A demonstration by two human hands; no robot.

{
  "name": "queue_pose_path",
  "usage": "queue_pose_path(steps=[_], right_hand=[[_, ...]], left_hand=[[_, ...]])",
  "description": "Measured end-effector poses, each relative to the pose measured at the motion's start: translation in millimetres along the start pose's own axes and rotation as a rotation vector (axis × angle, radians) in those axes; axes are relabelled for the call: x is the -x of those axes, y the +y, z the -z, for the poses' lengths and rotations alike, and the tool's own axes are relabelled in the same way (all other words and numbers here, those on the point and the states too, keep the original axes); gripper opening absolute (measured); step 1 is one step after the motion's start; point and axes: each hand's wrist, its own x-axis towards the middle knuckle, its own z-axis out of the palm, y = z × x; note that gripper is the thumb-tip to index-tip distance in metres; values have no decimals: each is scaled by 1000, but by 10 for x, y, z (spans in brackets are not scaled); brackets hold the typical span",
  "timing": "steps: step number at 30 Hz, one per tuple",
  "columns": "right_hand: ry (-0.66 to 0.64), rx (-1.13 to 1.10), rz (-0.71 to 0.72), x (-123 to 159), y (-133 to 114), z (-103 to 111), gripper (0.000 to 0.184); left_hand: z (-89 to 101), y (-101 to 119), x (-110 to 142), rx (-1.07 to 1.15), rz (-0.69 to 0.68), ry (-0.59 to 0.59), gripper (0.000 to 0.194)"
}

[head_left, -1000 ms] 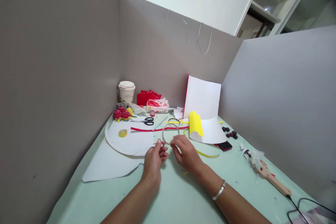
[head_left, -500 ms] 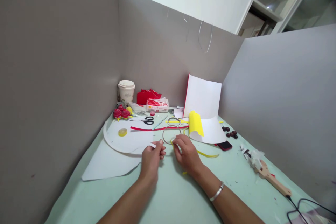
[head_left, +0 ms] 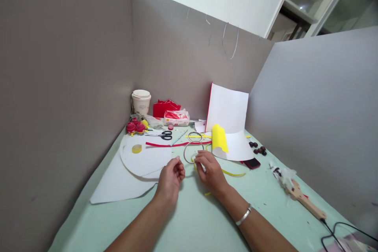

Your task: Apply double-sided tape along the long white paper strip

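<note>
My left hand is loosely closed beside the white paper sheet, fingers curled in and nothing visible in them. My right hand pinches a narrow yellow strip against a thin round ring. The fingertips cover the spot where strip and ring meet. Part of a yellow strip runs out on the table to the right of this hand. Just behind lies a second ring, close to a long red strip.
Black-handled scissors, a yellow tape roll and red ornaments lie to the left. Rolled yellow paper rests on a white sheet. On the right are a phone, dark beads and a corded wooden tool.
My left hand has let go of the white paper's edge, which has sunk back toward the table. My right hand stays at the ring.
</note>
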Motion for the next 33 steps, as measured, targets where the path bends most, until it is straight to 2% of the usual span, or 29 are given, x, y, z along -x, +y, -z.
queue_pose_path(steps=[7, 11, 15, 17, 20, 23, 27, 30, 33], right_hand=[[-48, -55, -75, 38, -20, -42, 22], [-118, -127, -57, 43, -87, -11, 36], [96, -151, -145, -25, -198, 148, 37], [129, -107, -147, -71, -236, 228, 43], [21, -64, -67, -111, -228, 277, 46], [-82, -116, -48, -96, -157, 251, 30], [-115, -222, -193, -44, -78, 237, 17], [-143, -307, -323, -31, -66, 270, 21], [-149, -442, -428, -49, -63, 297, 26]], left_hand=[[-16, -26, 28, -41, -9, -64, 18], [-24, 0, 21, -41, -37, -95, 17], [-21, 18, 32, -115, -58, -107, 12], [-27, 14, 61, -185, -39, -144, 13], [-40, -1, 103, -290, -15, -230, 15], [-34, -11, 90, -390, -42, -263, 15], [13, 16, -2, -551, -148, -198, 17], [38, 68, -56, -540, -202, -162, 19], [38, 114, -65, -506, -197, -170, 17]])
